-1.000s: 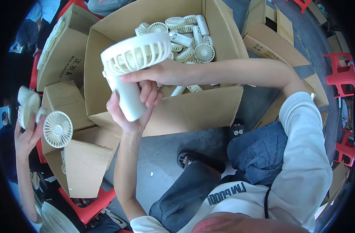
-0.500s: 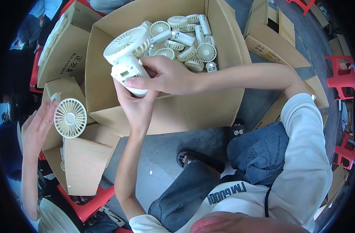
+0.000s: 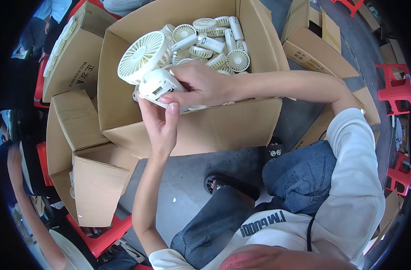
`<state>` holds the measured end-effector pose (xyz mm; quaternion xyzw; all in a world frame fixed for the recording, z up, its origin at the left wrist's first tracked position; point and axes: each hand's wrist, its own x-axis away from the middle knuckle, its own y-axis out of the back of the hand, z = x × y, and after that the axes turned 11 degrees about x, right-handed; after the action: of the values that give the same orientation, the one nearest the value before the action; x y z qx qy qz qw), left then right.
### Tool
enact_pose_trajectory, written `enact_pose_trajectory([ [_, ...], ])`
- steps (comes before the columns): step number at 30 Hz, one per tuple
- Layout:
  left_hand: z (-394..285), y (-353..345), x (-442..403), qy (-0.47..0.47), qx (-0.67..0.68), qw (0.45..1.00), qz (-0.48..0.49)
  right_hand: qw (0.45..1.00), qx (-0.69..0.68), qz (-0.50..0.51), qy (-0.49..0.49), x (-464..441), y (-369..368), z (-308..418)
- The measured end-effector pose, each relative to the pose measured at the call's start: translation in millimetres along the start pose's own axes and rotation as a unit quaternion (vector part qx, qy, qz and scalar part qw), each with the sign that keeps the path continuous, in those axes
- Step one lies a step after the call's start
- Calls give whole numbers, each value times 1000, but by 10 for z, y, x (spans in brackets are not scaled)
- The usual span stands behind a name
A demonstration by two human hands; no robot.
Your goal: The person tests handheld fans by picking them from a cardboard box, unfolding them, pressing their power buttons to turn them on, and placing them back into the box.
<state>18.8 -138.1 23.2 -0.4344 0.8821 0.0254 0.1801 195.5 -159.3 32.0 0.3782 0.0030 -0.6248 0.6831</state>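
A white handheld fan [image 3: 144, 54] is raised over the near left part of a large cardboard box [image 3: 192, 130], its round grille up and to the left. A small dark display window shows on its handle. My right hand [image 3: 201, 85] is closed round the handle, with the thumb near the display. From below, my left hand [image 3: 160, 128] supports the handle's near end, thumb and fingers pressed against it. Inside the box lies a pile of similar white fans [image 3: 210, 42], partly hidden by my right hand and forearm.
Open cardboard cartons stand to the left [image 3: 99, 180] and at the right [image 3: 316, 51]. Red stools [image 3: 396, 85] line the right side, and another red stool [image 3: 102, 236] is at lower left. A co-worker's arm [image 3: 32, 216] reaches up at the left edge.
My hands have shifted slightly right and down, and the fan has turned so its grille faces me more. The co-worker's arm has drawn left, and the fan beside that hand is out of view.
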Motion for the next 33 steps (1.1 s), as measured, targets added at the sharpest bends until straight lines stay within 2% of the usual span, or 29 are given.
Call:
enact_pose_trajectory([
  [5,32,53,5,-36,-49,998,32,999,-41,-5,30,20,0,25],
  [10,24,39,-42,-51,-72,996,6,1000,-13,10,27,6,-23,-48],
  [13,-144,247,-219,-152,-252,954,50,984,38,-119,126,-43,-76,-106],
  [14,-168,348,-287,-176,-267,948,-5,984,38,-119,127,-38,-70,-108],
  [15,-197,451,-352,-198,-280,937,-60,990,17,-93,102,-30,-53,-91],
  [17,-382,569,-488,-241,-262,928,-108,997,-26,-42,51,-1,-24,-58],
  [18,-492,527,-547,-241,-262,928,-108,997,-26,-42,52,21,-23,-50],
  [20,-682,432,-628,-342,-270,893,-112,997,-13,39,58,82,-50,-30],
  [21,-715,407,-628,-341,-271,893,-113,995,-8,82,62,95,-66,-28],
  [25,-802,320,-603,-382,-294,875,-42,989,43,61,127,86,-128,-22],
  [28,-831,287,-593,-414,-307,857,15,990,41,76,114,97,-103,-14],
  [33,-813,268,-609,-405,-306,861,25,990,38,78,109,96,-104,-18],
])
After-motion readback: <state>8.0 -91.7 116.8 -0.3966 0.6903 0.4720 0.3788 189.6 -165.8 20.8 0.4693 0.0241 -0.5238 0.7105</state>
